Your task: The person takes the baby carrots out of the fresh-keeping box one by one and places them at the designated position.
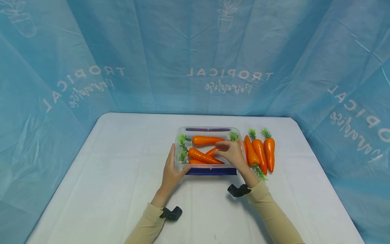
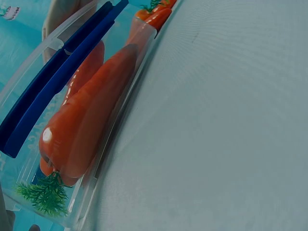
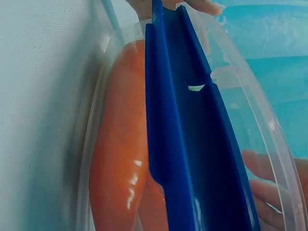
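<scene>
A clear plastic box (image 1: 238, 135) with blue clips (image 1: 211, 171) holds several orange carrots (image 1: 208, 140) with green tops. My left hand (image 1: 172, 172) steadies the box at its front left corner, fingers extended along the left side and thumb by the front rim. Over the box's right part reaches my right hand (image 1: 230, 153), fingers bent and slightly apart. A diagonal carrot (image 1: 212, 151) shows beside its fingertips and is partly covered by the hand. In the right wrist view the right fingers (image 3: 263, 192) appear through the clear wall, with no carrot visible between them.
Right of the box several more carrots (image 1: 269, 154) lie on the white tablecloth (image 1: 122, 152), one with its green top toward the front. Blue printed curtains (image 1: 198, 95) hang behind and at both sides of the table.
</scene>
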`<state>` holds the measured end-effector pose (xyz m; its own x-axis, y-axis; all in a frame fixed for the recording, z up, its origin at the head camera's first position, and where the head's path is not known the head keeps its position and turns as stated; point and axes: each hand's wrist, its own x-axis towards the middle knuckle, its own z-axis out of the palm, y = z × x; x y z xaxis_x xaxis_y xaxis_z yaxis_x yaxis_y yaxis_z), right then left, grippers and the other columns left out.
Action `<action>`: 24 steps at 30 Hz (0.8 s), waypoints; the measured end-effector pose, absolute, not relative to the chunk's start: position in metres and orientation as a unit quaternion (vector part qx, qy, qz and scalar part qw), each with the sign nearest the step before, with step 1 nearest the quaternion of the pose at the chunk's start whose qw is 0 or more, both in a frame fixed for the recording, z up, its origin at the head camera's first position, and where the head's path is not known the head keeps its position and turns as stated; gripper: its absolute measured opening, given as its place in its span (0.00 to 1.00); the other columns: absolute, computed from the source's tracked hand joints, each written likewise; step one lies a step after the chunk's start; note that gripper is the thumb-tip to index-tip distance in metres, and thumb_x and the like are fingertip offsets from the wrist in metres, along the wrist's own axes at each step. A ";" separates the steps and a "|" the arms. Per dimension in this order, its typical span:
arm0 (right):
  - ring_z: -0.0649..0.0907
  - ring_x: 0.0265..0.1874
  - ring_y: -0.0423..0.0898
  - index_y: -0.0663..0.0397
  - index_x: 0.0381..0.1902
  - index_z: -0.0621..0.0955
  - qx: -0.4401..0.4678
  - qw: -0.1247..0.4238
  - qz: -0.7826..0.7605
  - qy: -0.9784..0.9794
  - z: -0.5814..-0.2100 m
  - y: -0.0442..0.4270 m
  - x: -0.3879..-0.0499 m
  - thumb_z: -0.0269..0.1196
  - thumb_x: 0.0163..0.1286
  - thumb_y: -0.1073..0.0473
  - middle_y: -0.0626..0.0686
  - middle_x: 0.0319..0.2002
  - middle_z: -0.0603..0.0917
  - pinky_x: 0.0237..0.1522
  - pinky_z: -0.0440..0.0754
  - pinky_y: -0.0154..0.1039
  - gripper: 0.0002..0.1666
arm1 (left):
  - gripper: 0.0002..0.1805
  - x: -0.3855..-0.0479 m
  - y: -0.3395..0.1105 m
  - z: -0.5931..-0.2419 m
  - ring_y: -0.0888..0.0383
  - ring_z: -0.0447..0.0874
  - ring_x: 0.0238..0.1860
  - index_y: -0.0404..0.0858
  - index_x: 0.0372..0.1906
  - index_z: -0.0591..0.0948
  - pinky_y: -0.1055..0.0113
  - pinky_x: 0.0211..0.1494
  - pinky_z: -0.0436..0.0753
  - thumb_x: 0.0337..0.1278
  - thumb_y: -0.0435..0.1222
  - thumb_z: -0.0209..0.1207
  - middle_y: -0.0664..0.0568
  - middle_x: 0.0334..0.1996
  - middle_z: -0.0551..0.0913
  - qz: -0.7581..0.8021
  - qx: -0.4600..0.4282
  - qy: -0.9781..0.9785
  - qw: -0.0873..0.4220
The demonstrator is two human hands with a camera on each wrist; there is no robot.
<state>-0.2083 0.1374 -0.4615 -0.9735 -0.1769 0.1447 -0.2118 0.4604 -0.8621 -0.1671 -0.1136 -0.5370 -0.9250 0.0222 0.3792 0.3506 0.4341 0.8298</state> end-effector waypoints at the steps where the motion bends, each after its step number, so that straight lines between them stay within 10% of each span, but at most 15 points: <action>1: 0.87 0.41 0.55 0.66 0.46 0.83 0.120 0.013 0.503 -0.856 -0.462 0.138 -0.209 0.71 0.54 0.65 0.62 0.43 0.87 0.43 0.86 0.42 0.21 | 0.57 -0.167 -0.114 -0.537 0.45 0.51 0.75 0.44 0.77 0.45 0.44 0.75 0.55 0.48 0.51 0.68 0.46 0.77 0.49 -0.520 -0.112 -0.832 0.158; 24: 0.88 0.38 0.51 0.65 0.43 0.85 0.191 -0.142 0.444 -0.864 -0.467 0.141 -0.220 0.71 0.53 0.66 0.61 0.39 0.88 0.39 0.87 0.39 0.17 | 0.57 -0.168 -0.114 -0.537 0.45 0.51 0.75 0.45 0.77 0.44 0.44 0.75 0.56 0.48 0.49 0.68 0.46 0.77 0.49 -0.518 -0.113 -0.833 0.157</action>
